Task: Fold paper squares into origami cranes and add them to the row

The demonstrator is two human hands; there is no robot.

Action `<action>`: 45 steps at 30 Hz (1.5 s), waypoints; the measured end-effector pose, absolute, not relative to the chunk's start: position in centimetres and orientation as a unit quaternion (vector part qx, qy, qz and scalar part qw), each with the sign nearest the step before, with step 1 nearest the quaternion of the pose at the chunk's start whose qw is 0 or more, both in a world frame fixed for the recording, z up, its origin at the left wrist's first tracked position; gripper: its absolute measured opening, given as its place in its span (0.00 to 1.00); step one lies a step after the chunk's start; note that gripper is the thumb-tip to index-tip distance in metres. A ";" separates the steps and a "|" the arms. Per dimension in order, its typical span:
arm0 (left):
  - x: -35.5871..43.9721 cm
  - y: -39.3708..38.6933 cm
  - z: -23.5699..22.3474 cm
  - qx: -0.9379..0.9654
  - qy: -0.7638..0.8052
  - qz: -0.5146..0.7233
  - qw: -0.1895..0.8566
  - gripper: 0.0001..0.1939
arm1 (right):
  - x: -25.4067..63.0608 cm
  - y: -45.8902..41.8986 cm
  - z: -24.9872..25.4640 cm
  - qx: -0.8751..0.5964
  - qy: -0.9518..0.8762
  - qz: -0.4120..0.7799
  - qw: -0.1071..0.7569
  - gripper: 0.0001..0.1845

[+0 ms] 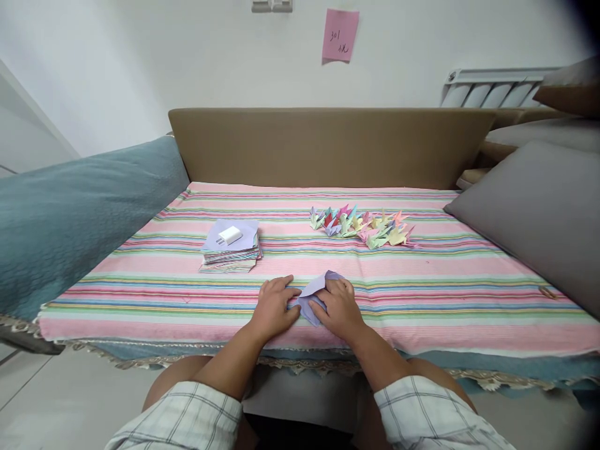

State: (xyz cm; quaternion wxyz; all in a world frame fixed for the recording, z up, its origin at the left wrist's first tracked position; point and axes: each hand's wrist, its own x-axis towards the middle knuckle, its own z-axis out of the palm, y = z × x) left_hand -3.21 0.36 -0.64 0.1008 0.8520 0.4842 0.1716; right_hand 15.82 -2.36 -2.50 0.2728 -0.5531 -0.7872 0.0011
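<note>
Lilac paper (313, 295): part-folded on striped cloth (187, 294), between both hands | handling: match edges before pressing; keep lower layer flat | right hand (341, 307): partly closed, gripping raised flap | left hand (275, 307): half open at left corner, pinch unclear | beyond: paper stack (230, 259), charger (230, 235), paper cranes (347, 223)

**Matt paper, soft cloth**

The striped cover (412, 275) is matt, lightly creased cloth. Near its front edge, the lavender sheet (315, 287) is smooth, matt paper. Nearer its left edge, the stack (230, 257) is paper, the charger (230, 235) smooth plastic. Toward its back edge, the folded cranes (345, 224) are creased paper. The blue armrest cover (98, 212) is textured cloth.
</note>
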 end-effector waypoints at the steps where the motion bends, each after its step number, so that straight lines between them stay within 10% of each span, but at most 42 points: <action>1: -3.3 0.3 -0.5 0.853 0.482 0.167 0.109 0.20 | 15.8 -2.4 -2.5 -0.553 -0.789 -0.002 0.269 0.13; 14: -2.0 0.4 -1.2 0.823 0.530 0.191 0.078 0.16 | 15.5 -2.8 -2.3 -0.538 -0.787 -0.019 0.300 0.11; 23: -2.0 0.4 -0.9 0.818 0.537 0.188 0.085 0.11 | 18.9 -1.5 -2.6 -0.539 -0.546 0.154 0.622 0.19; 30: -2.0 0.4 -0.8 0.818 0.537 0.188 0.085 0.11 | 19.4 -1.3 -3.0 -0.494 -0.608 0.327 0.528 0.31; 45: -2.1 0.5 -0.9 0.823 0.534 0.176 0.081 0.13 | 19.2 -2.1 -1.6 -0.487 -0.702 0.282 0.436 0.31</action>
